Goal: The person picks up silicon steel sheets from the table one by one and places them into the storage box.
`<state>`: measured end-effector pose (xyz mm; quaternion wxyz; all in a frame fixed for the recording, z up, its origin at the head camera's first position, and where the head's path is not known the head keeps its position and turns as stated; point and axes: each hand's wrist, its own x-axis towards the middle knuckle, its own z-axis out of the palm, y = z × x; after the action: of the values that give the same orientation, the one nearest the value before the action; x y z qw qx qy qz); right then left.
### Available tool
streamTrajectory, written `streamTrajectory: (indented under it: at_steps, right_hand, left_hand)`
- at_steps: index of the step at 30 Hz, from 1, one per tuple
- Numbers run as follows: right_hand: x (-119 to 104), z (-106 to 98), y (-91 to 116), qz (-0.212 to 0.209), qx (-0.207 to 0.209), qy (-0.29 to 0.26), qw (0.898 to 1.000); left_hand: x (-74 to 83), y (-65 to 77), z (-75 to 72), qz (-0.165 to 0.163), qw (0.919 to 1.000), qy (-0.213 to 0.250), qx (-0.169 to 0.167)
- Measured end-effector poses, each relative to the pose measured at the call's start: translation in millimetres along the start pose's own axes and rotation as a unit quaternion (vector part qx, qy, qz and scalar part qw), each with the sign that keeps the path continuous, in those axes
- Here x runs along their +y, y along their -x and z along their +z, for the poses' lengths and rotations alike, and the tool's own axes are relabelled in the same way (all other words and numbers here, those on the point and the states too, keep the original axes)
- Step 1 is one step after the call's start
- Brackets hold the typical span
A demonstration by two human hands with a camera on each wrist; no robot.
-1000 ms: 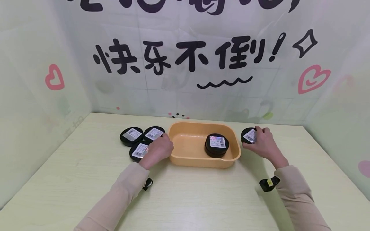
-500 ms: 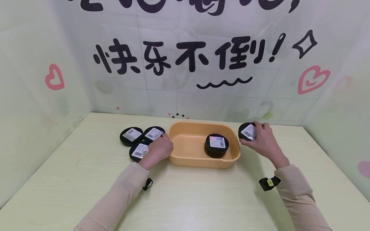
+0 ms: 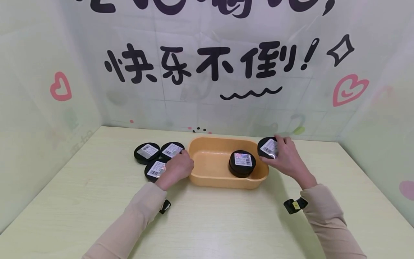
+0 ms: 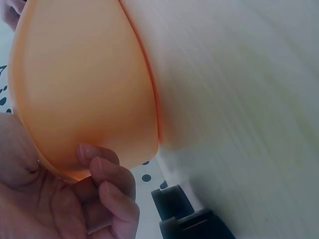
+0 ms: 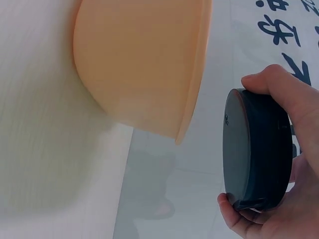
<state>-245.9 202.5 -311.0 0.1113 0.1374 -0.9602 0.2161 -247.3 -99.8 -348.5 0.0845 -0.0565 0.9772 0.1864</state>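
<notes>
My right hand (image 3: 289, 157) grips a round black tin (image 3: 268, 148) with a white label, held up over the right rim of an orange plastic basin (image 3: 207, 182). In the right wrist view the tin (image 5: 256, 149) sits between thumb and fingers, its flat base towards the basin wall (image 5: 142, 59). Two stacked black tins (image 3: 242, 163) lie in the right half of the basin. My left hand (image 3: 179, 166) holds the basin's left end at the rim; curled fingers touch the outer wall (image 4: 89, 74) in the left wrist view.
Left of the basin lie three black tins (image 3: 147, 152) with labels up; the nearest is partly hidden by the left hand. A printed cloth backdrop (image 3: 200, 108) stands behind the pale wooden table (image 3: 207, 223).
My right hand has lifted the tin and carried it left, from beside the basin to above its right rim. The left hand and the other tins have stayed in place.
</notes>
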Motion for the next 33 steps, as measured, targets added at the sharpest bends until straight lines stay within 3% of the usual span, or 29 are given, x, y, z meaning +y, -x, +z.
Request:
streamTrajectory:
  at_steps: [33]
  right_hand:
    - [-34,34,-12,-0.03,-0.04,-0.018,0.999]
  left_hand:
    - [-0.8,-0.9,0.5,0.003,1.0,0.002,0.004]
